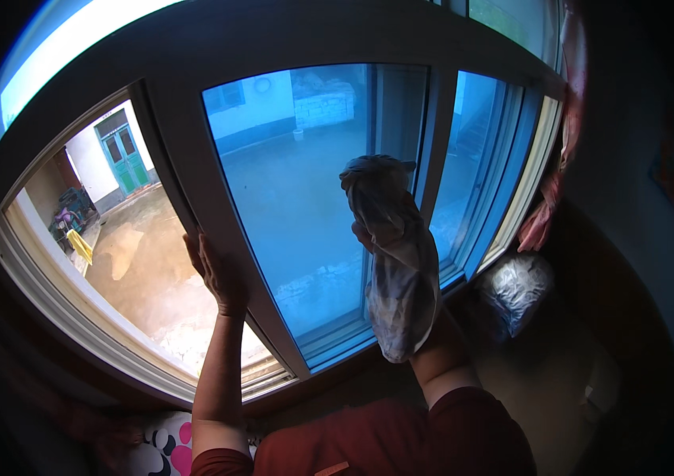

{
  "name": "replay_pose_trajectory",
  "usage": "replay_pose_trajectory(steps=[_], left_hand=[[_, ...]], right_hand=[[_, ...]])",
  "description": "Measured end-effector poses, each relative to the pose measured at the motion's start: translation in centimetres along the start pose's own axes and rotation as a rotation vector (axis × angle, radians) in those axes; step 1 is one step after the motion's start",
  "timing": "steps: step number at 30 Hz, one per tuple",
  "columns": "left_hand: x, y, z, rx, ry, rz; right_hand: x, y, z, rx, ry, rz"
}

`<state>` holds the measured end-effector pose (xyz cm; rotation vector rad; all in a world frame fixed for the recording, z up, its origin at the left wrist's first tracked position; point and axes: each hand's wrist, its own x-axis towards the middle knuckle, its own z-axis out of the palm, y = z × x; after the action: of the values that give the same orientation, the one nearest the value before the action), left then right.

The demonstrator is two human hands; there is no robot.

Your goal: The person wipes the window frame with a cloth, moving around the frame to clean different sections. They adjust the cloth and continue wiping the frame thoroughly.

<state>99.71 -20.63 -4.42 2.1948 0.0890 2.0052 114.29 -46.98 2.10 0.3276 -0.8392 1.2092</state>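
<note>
My left hand lies against the upright edge of a sliding window sash, its fingers stretched upward along the frame. Bunched in my right hand is a pale greyish cloth. Most of that hand is hidden by the cloth; only a bit of the fingers shows at its left side. The cloth is in front of the blue-tinted window pane, near the pane's right side, and its lower end drapes over my forearm. Whether it touches the glass I cannot tell.
Left of the sash, the window stands open onto a courtyard with a green door. A reddish curtain hangs at the right. Below it is a shiny, crumpled silvery bundle. Patterned fabric lies at the lower left.
</note>
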Motion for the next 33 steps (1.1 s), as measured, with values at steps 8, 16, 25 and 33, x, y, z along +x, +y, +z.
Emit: replay_pose_trajectory(steps=[8,16,25,33], left_hand=[[-0.3,-1.1,0.3,-0.072,-0.006,-0.011],[1.0,1.5,0.1,0.077,-0.062,-0.175],[0.4,0.2,-1.2,0.061,-0.040,-0.126],[-0.1,-0.2,0.6,0.039,-0.046,-0.079]], right_hand=[[-11.3,-0.9,0.0,-0.340,0.175,-0.205],[-13.8,-3.4,-0.8,-0.299,0.254,-0.217],[-9.9,-12.7,3.3,-0.598,0.257,-0.088],[-2.3,-17.4,14.8,-1.544,0.369,-0.787]])
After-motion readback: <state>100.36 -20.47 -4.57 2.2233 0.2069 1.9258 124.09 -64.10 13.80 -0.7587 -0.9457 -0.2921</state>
